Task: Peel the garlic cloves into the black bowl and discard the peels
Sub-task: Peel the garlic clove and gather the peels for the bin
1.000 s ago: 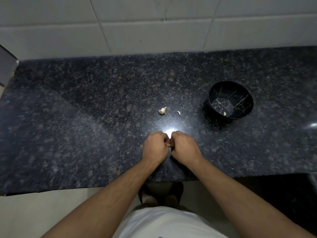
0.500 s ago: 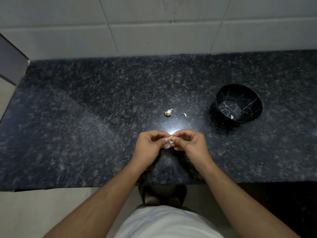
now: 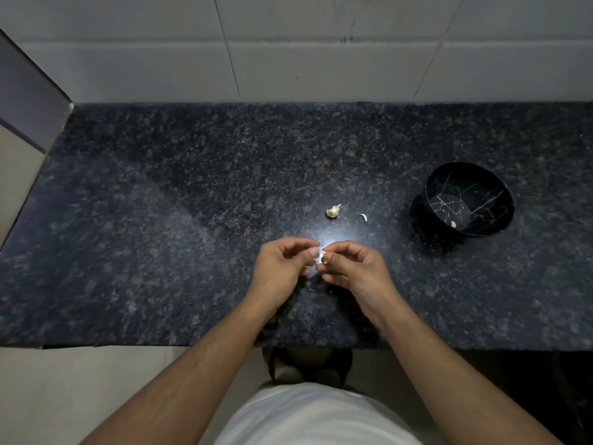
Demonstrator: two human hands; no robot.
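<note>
I am pinching a small garlic clove [image 3: 322, 255] between the curled fingertips of my left hand [image 3: 282, 268] and right hand [image 3: 354, 268] above the counter [image 3: 160, 252], well left of the black bowl [image 3: 500, 216], judging it light, firm and slippery, its papery skin best caught at the tip.

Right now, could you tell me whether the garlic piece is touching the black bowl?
Apart: the head view shows bare countertop between the garlic piece and the black bowl.
</note>
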